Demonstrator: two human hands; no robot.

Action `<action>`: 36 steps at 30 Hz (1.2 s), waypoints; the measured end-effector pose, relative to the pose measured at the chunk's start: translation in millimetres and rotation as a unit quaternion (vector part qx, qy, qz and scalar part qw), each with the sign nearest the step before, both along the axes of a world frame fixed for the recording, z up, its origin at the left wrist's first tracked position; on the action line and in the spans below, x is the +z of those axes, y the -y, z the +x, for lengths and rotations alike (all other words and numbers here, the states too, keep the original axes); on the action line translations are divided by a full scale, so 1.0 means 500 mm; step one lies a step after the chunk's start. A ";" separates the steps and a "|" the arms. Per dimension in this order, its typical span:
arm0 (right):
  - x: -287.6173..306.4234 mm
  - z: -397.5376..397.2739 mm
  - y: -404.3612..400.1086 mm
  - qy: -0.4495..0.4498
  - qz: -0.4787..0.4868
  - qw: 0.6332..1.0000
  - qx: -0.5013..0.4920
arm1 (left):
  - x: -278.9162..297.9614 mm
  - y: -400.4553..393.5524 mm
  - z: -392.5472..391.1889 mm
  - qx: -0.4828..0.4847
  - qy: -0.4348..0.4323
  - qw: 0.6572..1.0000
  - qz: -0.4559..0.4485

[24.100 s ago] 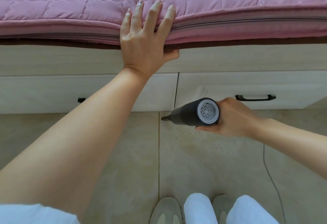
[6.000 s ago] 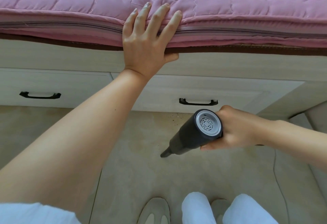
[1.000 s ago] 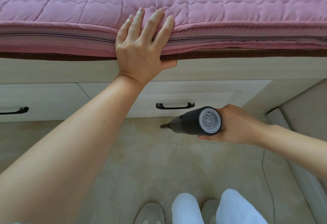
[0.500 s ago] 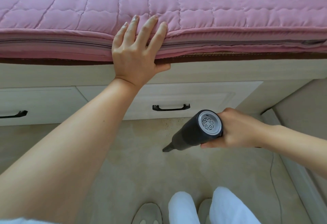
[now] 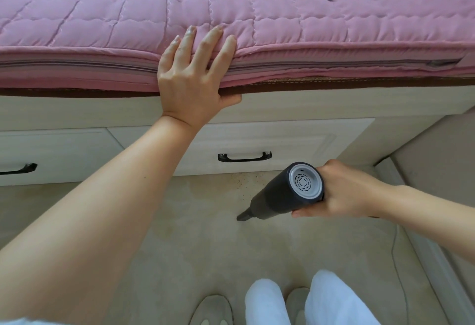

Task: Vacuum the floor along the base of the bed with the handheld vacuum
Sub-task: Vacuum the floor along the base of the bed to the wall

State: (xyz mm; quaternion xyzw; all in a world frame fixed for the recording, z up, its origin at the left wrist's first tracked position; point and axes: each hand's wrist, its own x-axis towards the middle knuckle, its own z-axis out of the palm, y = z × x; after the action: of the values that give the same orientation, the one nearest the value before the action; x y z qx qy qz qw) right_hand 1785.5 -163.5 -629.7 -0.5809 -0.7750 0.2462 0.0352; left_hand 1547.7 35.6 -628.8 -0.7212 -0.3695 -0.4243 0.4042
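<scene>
Now right hand (image 5: 344, 191) grips handheld vacuum (image 5: 285, 193), nozzle seemingly touching floor (image 5: 180, 247); left hand (image 5: 192, 80) flat on mattress (image 5: 102, 24).

A: Is it bright enough?

B: Yes, soft even daylight, no hard shadows. The pink quilted bed cover (image 5: 231, 3) is lit evenly, and only a dark band sits under its edge.

A: Any glare?

B: A faint sheen on the beige tiled floor (image 5: 180, 234) and on the pale grey end cap of the dark handheld vacuum (image 5: 285, 193).

A: Distortion?

B: Wide-angle bending: the bed edge bows, and the near forearm looms large. Focus is fairly sharp throughout.
</scene>
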 end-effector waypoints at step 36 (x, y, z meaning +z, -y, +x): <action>-0.045 0.009 -0.028 0.023 0.009 0.997 -0.074 | 0.001 0.002 0.001 -0.001 0.004 1.000 0.011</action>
State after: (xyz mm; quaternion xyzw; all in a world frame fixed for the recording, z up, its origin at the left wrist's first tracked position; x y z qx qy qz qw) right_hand 1789.8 -149.7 -652.4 -0.6419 -0.7325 0.2230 0.0410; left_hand 1548.2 34.5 -628.3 -0.7154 -0.3656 -0.4317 0.4101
